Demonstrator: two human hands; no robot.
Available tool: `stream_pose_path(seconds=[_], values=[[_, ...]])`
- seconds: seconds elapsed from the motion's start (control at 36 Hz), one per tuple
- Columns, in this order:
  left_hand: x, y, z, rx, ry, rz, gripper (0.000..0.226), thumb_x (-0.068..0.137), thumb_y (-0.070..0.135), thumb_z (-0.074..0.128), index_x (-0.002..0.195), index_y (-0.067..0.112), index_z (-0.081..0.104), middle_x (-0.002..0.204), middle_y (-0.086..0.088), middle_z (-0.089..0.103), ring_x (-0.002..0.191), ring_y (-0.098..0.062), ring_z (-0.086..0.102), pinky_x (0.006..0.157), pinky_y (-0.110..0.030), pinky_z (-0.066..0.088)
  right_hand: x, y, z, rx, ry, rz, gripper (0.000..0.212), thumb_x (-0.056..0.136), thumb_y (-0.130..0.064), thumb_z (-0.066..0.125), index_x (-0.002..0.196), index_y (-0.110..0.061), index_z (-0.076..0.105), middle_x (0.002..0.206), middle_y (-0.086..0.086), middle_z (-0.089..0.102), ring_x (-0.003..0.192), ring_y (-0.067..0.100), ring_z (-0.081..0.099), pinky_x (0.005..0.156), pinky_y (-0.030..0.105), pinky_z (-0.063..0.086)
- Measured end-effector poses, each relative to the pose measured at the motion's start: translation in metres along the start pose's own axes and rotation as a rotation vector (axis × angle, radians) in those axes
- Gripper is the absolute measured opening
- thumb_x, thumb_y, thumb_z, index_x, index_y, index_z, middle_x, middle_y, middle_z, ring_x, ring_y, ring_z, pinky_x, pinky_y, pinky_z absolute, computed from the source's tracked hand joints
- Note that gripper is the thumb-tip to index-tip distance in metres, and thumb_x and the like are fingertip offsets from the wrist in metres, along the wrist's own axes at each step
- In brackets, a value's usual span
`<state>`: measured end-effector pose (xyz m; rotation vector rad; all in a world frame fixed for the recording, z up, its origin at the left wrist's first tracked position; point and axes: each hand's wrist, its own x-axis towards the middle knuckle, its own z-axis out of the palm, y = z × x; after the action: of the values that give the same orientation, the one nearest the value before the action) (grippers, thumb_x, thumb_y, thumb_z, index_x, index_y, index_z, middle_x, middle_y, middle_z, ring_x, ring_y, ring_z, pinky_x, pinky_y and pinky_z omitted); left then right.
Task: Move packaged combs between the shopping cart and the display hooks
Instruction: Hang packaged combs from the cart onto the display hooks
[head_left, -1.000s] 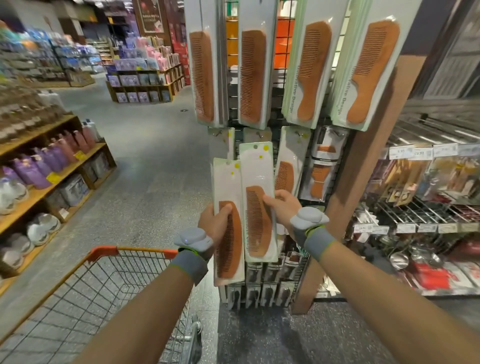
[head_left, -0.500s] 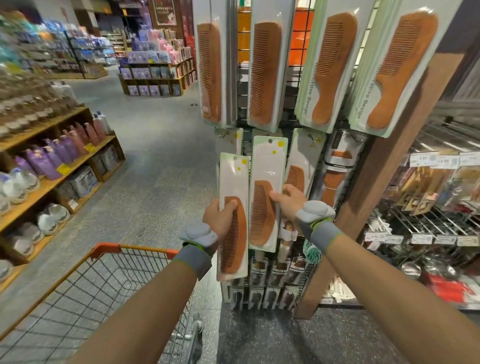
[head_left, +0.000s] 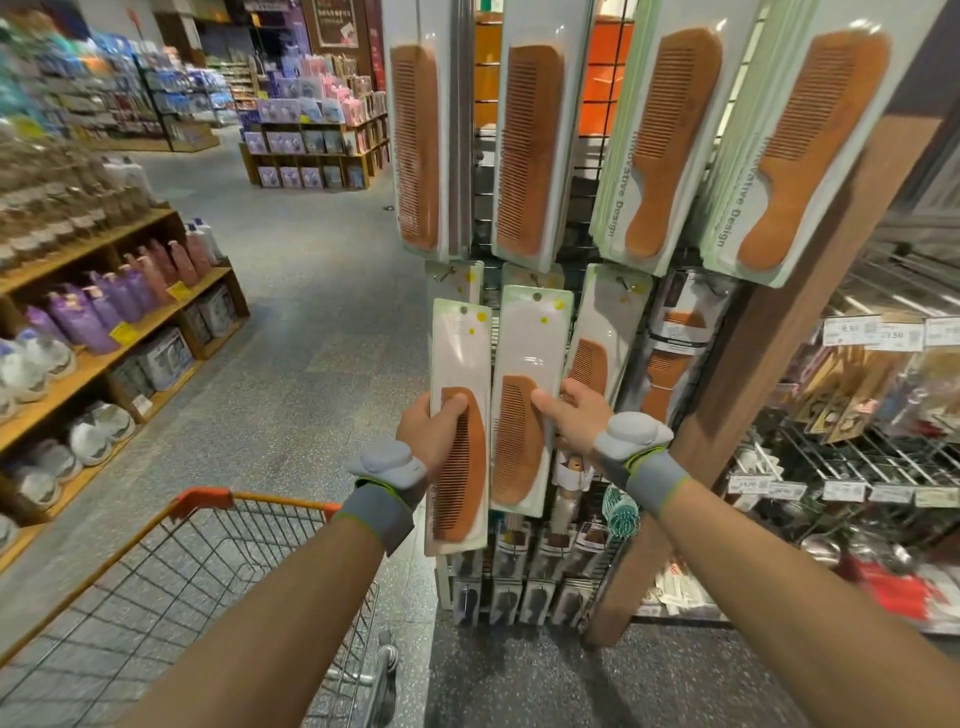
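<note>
I hold two packaged wooden combs upright in front of the wire display rack (head_left: 602, 78). My left hand (head_left: 428, 428) grips the left comb package (head_left: 460, 364) by its left edge, thumb across the front. My right hand (head_left: 571, 421) grips the right comb package (head_left: 530, 343) from its right side. The hang hole of each package sits just below a hook of the lower row, where more packages (head_left: 605, 322) hang. The orange wire shopping cart (head_left: 208, 501) stands at lower left under my left forearm.
Larger comb packages (head_left: 670, 130) hang on the top row just above my hands. A wooden post (head_left: 769, 405) borders the rack on the right, with wire shelves of small goods beyond. Wooden shelves with bottles (head_left: 104, 306) line the aisle on the left.
Both hands have lifted their comb packages higher and closer to the lower-row hooks. The view has moved nearer to the rack.
</note>
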<state>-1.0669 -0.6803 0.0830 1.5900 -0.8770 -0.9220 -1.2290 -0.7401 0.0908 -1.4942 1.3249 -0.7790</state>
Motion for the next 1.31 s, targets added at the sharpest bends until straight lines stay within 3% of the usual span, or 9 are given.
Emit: stream_pose_path(seconds=[0.14, 0.22, 0.33, 0.5, 0.64, 0.97, 1.14, 1.22, 1.31], values=[[0.001, 0.001, 0.001, -0.01, -0.007, 0.001, 0.01, 0.094, 0.026, 0.055, 0.1, 0.021, 0.061, 0.084, 0.004, 0.065, 0.079, -0.015, 0.062, 0.069, -0.027, 0.048, 0.003, 0.005, -0.003, 0.01, 0.035, -0.026, 0.026, 0.093, -0.027, 0.056, 0.111, -0.008, 0.059, 0.106, 0.014, 0.069, 0.082, 0.022, 0.065, 0.062, 0.023, 0.053], [0.0, 0.002, 0.002, -0.012, -0.007, 0.011, 0.007, 0.094, 0.025, 0.055, 0.097, 0.021, 0.061, 0.082, 0.005, 0.064, 0.077, -0.014, 0.062, 0.066, -0.026, 0.047, 0.003, 0.002, -0.004, 0.066, 0.045, -0.031, 0.021, 0.093, -0.022, 0.057, 0.108, -0.007, 0.059, 0.104, 0.014, 0.069, 0.09, 0.028, 0.067, 0.077, 0.033, 0.055], [0.0, 0.004, 0.004, -0.006, -0.003, 0.032, 0.015, 0.096, 0.024, 0.053, 0.081, 0.028, 0.057, 0.077, 0.008, 0.061, 0.071, -0.008, 0.058, 0.058, -0.021, 0.042, 0.001, 0.006, -0.006, 0.076, 0.008, -0.042, 0.022, 0.093, -0.019, 0.056, 0.112, -0.007, 0.058, 0.102, 0.011, 0.068, 0.087, 0.023, 0.065, 0.066, 0.022, 0.054], [0.007, 0.002, 0.006, 0.006, 0.001, 0.021, 0.007, 0.095, 0.025, 0.054, 0.091, 0.024, 0.059, 0.078, 0.006, 0.063, 0.072, -0.012, 0.06, 0.058, -0.022, 0.043, 0.001, 0.018, -0.01, 0.099, 0.011, -0.036, 0.03, 0.091, -0.023, 0.061, 0.116, -0.008, 0.057, 0.12, 0.014, 0.063, 0.109, 0.026, 0.061, 0.097, 0.041, 0.049], [0.011, 0.003, 0.011, 0.01, 0.011, 0.023, 0.008, 0.095, 0.024, 0.055, 0.098, 0.02, 0.06, 0.083, 0.002, 0.064, 0.077, -0.017, 0.062, 0.066, -0.026, 0.048, 0.007, 0.009, -0.012, 0.12, 0.04, -0.043, 0.02, 0.094, -0.02, 0.056, 0.11, -0.01, 0.058, 0.102, 0.005, 0.066, 0.094, 0.022, 0.065, 0.073, 0.027, 0.054], [0.019, 0.002, 0.017, 0.064, 0.032, 0.041, 0.005, 0.094, 0.027, 0.055, 0.096, 0.024, 0.059, 0.091, 0.0, 0.065, 0.087, -0.022, 0.062, 0.079, -0.03, 0.047, 0.042, -0.006, -0.003, 0.03, 0.099, 0.074, 0.026, 0.083, -0.038, 0.065, 0.101, -0.02, 0.059, 0.099, 0.008, 0.064, 0.098, 0.034, 0.063, 0.092, 0.048, 0.051], [0.02, 0.003, 0.015, -0.017, -0.02, -0.019, 0.004, 0.094, 0.025, 0.056, 0.092, 0.025, 0.058, 0.089, -0.002, 0.067, 0.085, -0.022, 0.065, 0.077, -0.032, 0.053, 0.065, -0.011, -0.008, -0.163, 0.065, 0.113, 0.042, 0.09, -0.053, 0.05, 0.089, -0.013, 0.061, 0.104, 0.013, 0.059, 0.096, 0.029, 0.055, 0.084, 0.031, 0.041], [0.022, 0.003, 0.015, -0.036, -0.04, -0.03, 0.007, 0.094, 0.022, 0.054, 0.088, 0.023, 0.058, 0.088, -0.007, 0.067, 0.083, -0.025, 0.065, 0.079, -0.036, 0.054, 0.073, -0.008, -0.008, -0.185, 0.067, 0.145, 0.056, 0.091, -0.054, 0.048, 0.118, -0.006, 0.059, 0.127, 0.014, 0.057, 0.114, 0.031, 0.053, 0.087, 0.029, 0.037], [0.023, 0.004, 0.017, -0.058, -0.034, -0.053, 0.008, 0.094, 0.019, 0.051, 0.089, 0.017, 0.057, 0.088, -0.009, 0.065, 0.083, -0.025, 0.063, 0.081, -0.038, 0.052, 0.076, -0.006, -0.006, -0.173, 0.091, 0.145, 0.048, 0.085, -0.06, 0.052, 0.103, -0.016, 0.06, 0.116, 0.011, 0.056, 0.11, 0.028, 0.053, 0.089, 0.028, 0.036]])
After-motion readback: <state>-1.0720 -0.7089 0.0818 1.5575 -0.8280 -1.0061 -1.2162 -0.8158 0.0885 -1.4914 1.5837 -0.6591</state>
